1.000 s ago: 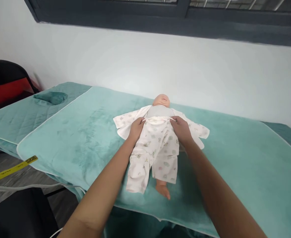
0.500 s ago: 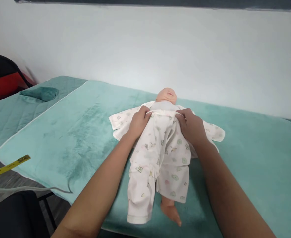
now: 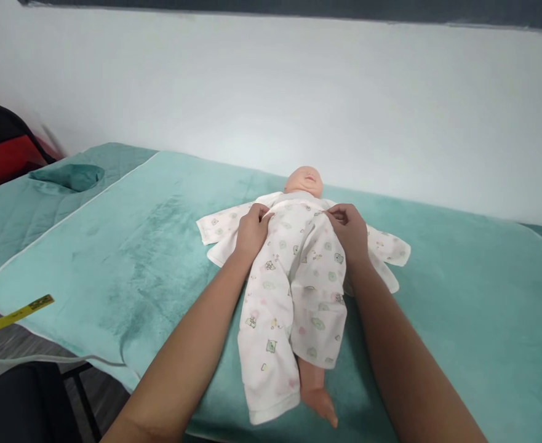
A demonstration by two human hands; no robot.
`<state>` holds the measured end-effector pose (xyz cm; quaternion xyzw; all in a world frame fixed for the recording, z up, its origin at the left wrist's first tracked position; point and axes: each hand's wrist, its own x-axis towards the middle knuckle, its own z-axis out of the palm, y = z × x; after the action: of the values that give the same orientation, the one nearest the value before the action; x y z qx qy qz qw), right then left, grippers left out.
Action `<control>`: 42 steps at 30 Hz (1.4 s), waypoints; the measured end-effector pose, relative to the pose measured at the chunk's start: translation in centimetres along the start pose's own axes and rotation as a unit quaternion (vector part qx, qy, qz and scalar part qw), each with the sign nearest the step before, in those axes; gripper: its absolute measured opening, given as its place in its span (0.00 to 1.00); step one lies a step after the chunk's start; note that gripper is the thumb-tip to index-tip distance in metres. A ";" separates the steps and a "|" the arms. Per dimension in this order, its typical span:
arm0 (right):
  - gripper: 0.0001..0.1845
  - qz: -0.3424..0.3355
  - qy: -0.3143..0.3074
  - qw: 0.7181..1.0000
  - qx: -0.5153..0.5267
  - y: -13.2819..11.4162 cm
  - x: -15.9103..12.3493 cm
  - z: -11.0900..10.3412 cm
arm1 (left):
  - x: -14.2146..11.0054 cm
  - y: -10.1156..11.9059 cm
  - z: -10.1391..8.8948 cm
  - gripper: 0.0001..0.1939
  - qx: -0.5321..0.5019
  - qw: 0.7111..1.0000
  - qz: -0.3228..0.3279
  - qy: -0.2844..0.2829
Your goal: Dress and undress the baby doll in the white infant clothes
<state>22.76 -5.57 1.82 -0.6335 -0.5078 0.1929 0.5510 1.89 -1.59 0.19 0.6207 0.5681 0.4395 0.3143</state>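
Observation:
A baby doll (image 3: 304,181) lies on its back on the teal cover, its head toward the wall. White printed baby pants (image 3: 293,264) cover its legs and belly; one bare foot (image 3: 319,405) sticks out of the right-hand leg, while the other foot is hidden inside the left-hand leg. Beneath the doll, a matching white jacket (image 3: 219,227) is spread with both sleeves out. My left hand (image 3: 254,231) pinches the waistband at its left side. At the opposite side, my right hand (image 3: 348,229) has its fingers closed on the waistband.
The teal padded cover (image 3: 151,234) spreads over the bed, with a face hole (image 3: 74,177) at the far left. A white wall (image 3: 271,92) stands right behind. Left are a red-and-black chair (image 3: 3,154), a yellow tape strip (image 3: 15,317), a cable (image 3: 49,359) and a black seat (image 3: 21,403).
The waistband has moved up the doll's belly toward its chest, and its edge lies flatter. The pant legs have straightened, with the left-hand cuff slightly nearer the bare foot. Both hands still grip the sides.

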 end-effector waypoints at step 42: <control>0.18 0.082 -0.056 0.988 0.114 -1.6 -5.7 -2.5 | -3.9 1.0 -3.0 0.11 -0.270 0.932 -0.176 -0.166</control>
<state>21.76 -11.95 2.22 -0.5940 -0.4588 0.3291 0.5730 -0.22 -5.94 1.59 0.4663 0.4677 0.4049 0.6323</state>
